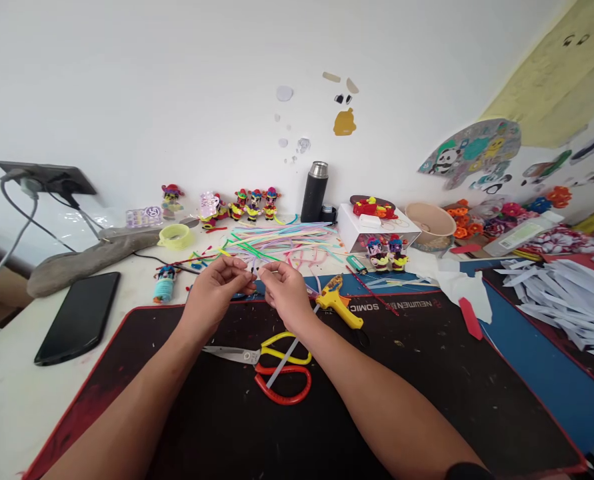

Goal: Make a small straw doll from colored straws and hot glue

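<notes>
My left hand and my right hand are raised over the far edge of the black mat, fingertips almost meeting. Each is closed in a pinch. A tiny dark bit shows between the fingertips, too small to name. Below the hands lie scissors with one yellow and one red handle, blades pointing left. A translucent glue stick leads across the handles toward a yellow glue gun, which lies just right of my right wrist. Behind the fingers spreads a pile of coloured pipe cleaners.
A black phone lies at left, near a small figure with a light-blue body. Several similar figures line the wall beside a black thermos. At right are a white box, a bowl and white paper strips.
</notes>
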A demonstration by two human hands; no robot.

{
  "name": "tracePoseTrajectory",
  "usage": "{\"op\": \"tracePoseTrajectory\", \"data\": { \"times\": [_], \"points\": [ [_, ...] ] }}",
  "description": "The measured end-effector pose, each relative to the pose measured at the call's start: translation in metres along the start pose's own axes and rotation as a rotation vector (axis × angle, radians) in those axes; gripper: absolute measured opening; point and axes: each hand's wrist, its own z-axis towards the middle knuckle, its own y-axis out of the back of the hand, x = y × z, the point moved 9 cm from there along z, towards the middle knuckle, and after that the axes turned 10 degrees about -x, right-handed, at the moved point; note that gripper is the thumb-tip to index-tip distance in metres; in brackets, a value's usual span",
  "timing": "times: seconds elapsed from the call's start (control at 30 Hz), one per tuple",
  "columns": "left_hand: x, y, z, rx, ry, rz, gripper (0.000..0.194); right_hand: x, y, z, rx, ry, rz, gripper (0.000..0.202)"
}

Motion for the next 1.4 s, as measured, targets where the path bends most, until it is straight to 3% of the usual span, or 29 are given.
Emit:
{"op": "tracePoseTrajectory", "data": {
  "times": [0.93, 1.4],
  "points": [
    [0.0028, -0.0054, -0.0031, 0.058, -0.031, 0.007, 0.036, -0.0038, -0.0011, -0.0009, 0.028, -0.016, 0.006, 0.038],
    [-0.0038, -0.0054, -0.0051, 0.058, -0.114, 0.101, 0.033, -0.0004, 0.0022, -0.0009, 0.05, 0.105, -0.104, 0.029]
  ]
}}
